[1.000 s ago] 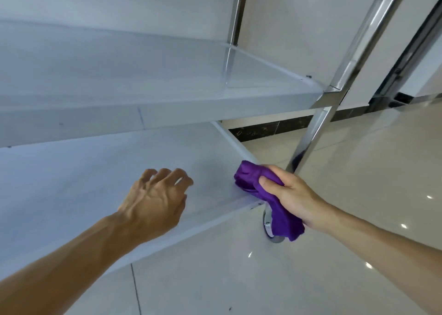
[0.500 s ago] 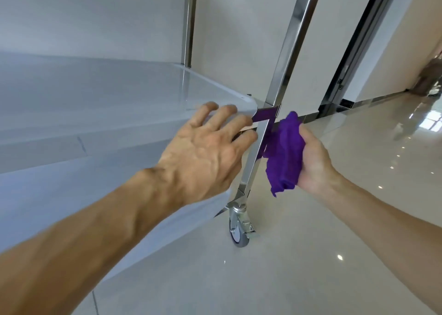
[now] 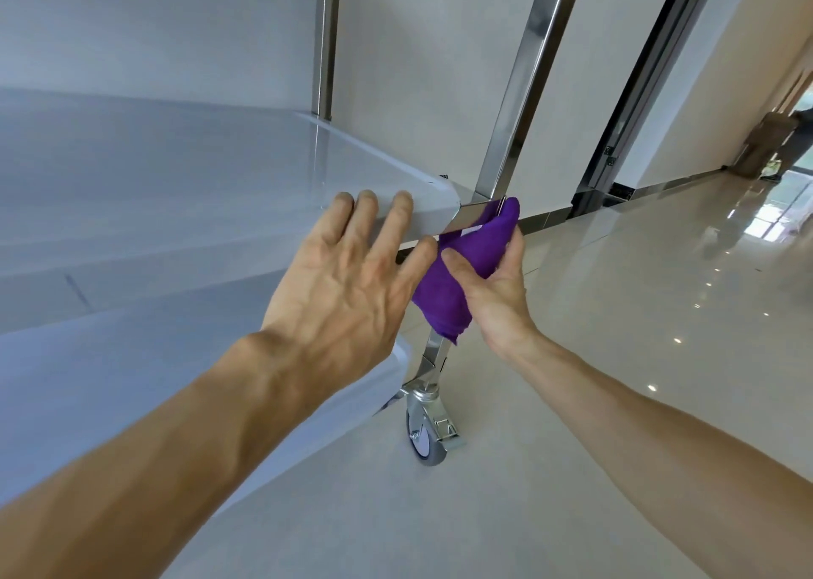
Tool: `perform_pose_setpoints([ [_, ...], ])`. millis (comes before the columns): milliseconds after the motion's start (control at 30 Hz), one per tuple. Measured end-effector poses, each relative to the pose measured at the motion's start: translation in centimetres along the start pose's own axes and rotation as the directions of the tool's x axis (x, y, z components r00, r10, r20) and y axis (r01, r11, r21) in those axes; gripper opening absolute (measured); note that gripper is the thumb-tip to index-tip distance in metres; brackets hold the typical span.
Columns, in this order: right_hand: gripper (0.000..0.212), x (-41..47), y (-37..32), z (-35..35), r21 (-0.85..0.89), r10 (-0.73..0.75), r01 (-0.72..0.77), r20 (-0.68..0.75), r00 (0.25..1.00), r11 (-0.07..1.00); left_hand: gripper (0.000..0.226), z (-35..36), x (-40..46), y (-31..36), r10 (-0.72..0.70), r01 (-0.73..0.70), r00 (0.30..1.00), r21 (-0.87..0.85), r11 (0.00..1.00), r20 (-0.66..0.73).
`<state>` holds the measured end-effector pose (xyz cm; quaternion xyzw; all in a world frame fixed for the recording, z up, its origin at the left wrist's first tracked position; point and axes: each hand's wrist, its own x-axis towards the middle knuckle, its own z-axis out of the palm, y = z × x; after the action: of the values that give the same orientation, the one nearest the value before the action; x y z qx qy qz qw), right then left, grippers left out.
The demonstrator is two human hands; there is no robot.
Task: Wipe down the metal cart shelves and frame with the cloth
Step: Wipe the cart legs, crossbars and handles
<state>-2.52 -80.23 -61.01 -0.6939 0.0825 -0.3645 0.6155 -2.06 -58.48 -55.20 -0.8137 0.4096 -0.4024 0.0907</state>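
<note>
A metal cart fills the left of the head view, with an upper shelf [image 3: 184, 182] and a lower shelf [image 3: 88, 385]. Its shiny front right post [image 3: 523, 86] runs down to a caster wheel [image 3: 424, 435]. My right hand [image 3: 497, 288] is wrapped around the post just below the upper shelf's corner, with a purple cloth [image 3: 466, 262] bunched between palm and metal. My left hand [image 3: 347, 288] lies flat with fingers spread on the upper shelf's front edge, right beside the cloth. The stretch of post under the cloth is hidden.
A rear cart post [image 3: 325, 37] stands against the pale wall. A dark metal door frame [image 3: 638, 94] rises to the right. Glossy floor tiles [image 3: 638, 314] spread right and toward me. Something brown and blurred [image 3: 767, 143] sits far down the corridor.
My right hand rose with the cloth from the lower shelf's corner to the post below the upper shelf. My left hand moved from the lower shelf onto the upper shelf's front edge.
</note>
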Motion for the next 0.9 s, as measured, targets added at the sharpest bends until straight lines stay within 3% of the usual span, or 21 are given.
perform_pose_setpoints([
  [133,0.082,-1.6,4.1,0.3,-0.103,0.106,-0.109,-0.03,0.994,0.989,0.043,0.3,-0.1,-0.1,0.002,-0.002,1.0,0.027,1.0,-0.013],
  [333,0.069,-4.7,9.3,-0.7,-0.182,0.36,-0.348,0.035,0.932,0.92,0.04,0.4,0.2,0.0,-0.001,0.002,1.0,0.059,0.998,-0.028],
  [533,0.063,-3.1,7.5,-1.3,-0.252,0.274,-0.244,0.093,0.957,0.937,0.034,0.3,0.6,0.6,-0.042,0.043,0.997,0.03,0.999,-0.058],
  [733,0.072,0.7,0.4,-1.6,-0.153,0.064,-0.051,0.077,0.995,0.987,0.027,0.0,0.9,0.7,-0.09,0.086,0.993,-0.051,0.995,-0.082],
  [900,0.062,0.6,-1.5,-2.1,-0.176,0.084,-0.068,0.082,0.993,0.982,0.022,-0.1,0.9,0.6,-0.094,0.092,0.993,-0.041,0.995,-0.064],
])
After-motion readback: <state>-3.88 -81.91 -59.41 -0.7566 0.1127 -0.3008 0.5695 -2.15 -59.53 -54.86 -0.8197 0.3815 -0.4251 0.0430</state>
